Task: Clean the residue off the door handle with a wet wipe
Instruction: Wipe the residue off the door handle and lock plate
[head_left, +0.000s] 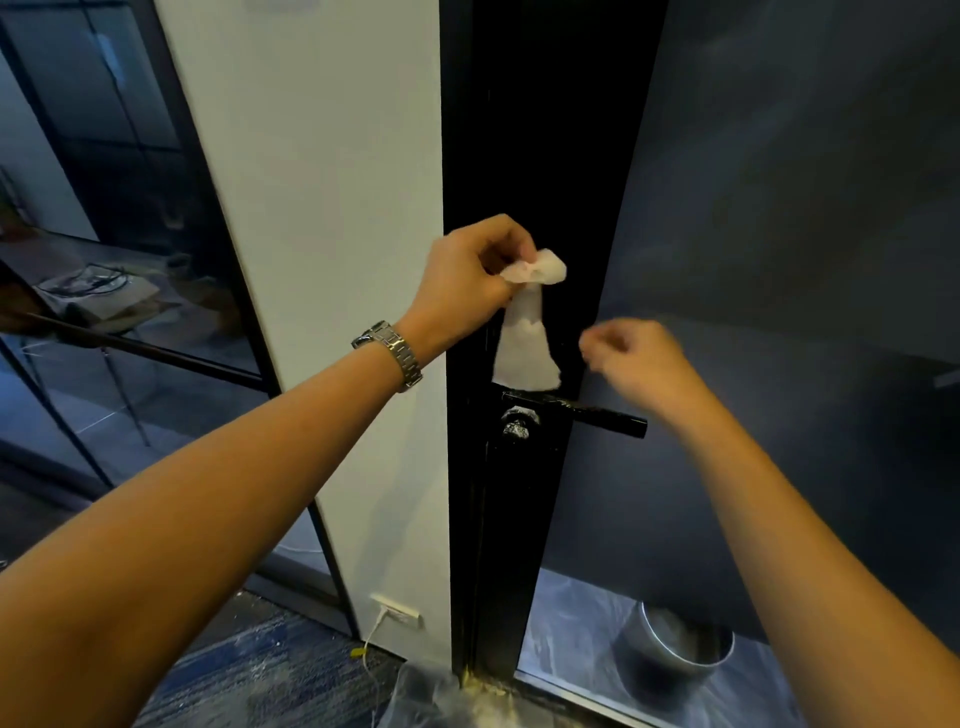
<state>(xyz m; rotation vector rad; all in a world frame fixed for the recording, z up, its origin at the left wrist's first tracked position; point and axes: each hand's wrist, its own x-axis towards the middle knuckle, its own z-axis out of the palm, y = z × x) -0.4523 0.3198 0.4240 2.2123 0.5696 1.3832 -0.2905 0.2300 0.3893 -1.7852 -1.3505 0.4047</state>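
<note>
Two bare forearms reach forward from the lower corners of the view toward a black door. The left forearm carries a metal wristwatch (390, 353). The left hand (467, 283) is raised in front of the door frame (519, 156), its grip closed by thumb and fingertips on the bunched upper end of a white wet wipe (527, 338); the rest of the wipe hangs down and fans out, its lower edge just above the door handle (597, 413) and apparently not touching it. The right hand (639, 358) is blurred, held just right of the wipe and above the outer end of the handle, fingers loosely curled around nothing; it touches neither wipe nor handle. The handle is a black horizontal lever pointing right from a round base with pale, patchy marks on it. Left of the frame stands a white wall panel (322, 234), with a socket (397, 613) and a white cable low on it. Behind the door glass, low right, a round metal bin (675, 649) sits on the floor. Far left, glass partitions show dim reflections.
</note>
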